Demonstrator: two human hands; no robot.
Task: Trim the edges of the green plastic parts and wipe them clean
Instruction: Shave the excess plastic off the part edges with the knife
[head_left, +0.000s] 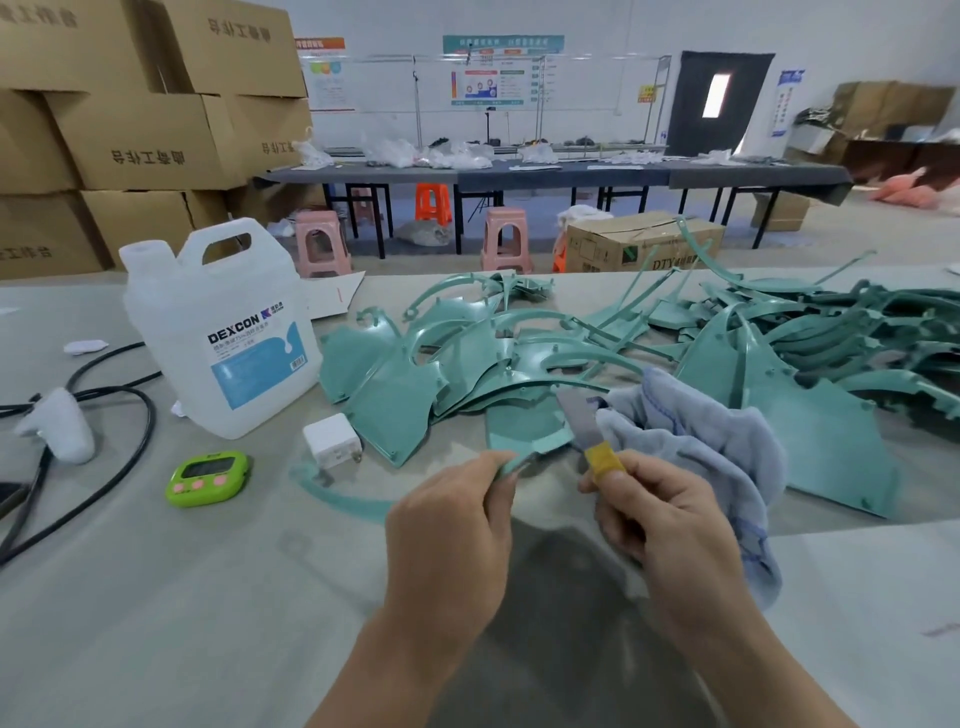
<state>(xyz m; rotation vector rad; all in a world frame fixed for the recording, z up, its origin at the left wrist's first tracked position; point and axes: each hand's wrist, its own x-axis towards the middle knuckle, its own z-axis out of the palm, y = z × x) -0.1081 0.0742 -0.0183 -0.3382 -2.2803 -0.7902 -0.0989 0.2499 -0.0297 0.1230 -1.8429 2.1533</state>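
Left hand (447, 525) pinches the near edge of one green plastic part (524, 431) between thumb and fingers, holding it just above the worktop (156, 597). Right hand (660, 514) is curled round a flat blade (579, 415) with a yellow wrapped handle, thumb on the wrapping. The blade tip points up and away, beside the right edge of the held part; contact between them cannot be confirmed. The two hands are close together but not touching. A blue-grey cloth (701, 441) lies bunched behind and under the right hand; whether that hand also holds it cannot be told. A pile of green parts (779, 338) spreads across the worktop beyond the hands, from centre to far right, pieces overlapping. A thin curved green strip (332, 493) lies flat left of the left hand. Left of the pile stands an upright white jug (228, 332) labelled DEXCON. Near its base lie a white plug adapter (332, 441) and a green timer (208, 478). A black cable (104, 415) loops at the far left. Cardboard boxes (130, 104) are stacked behind the worktop.
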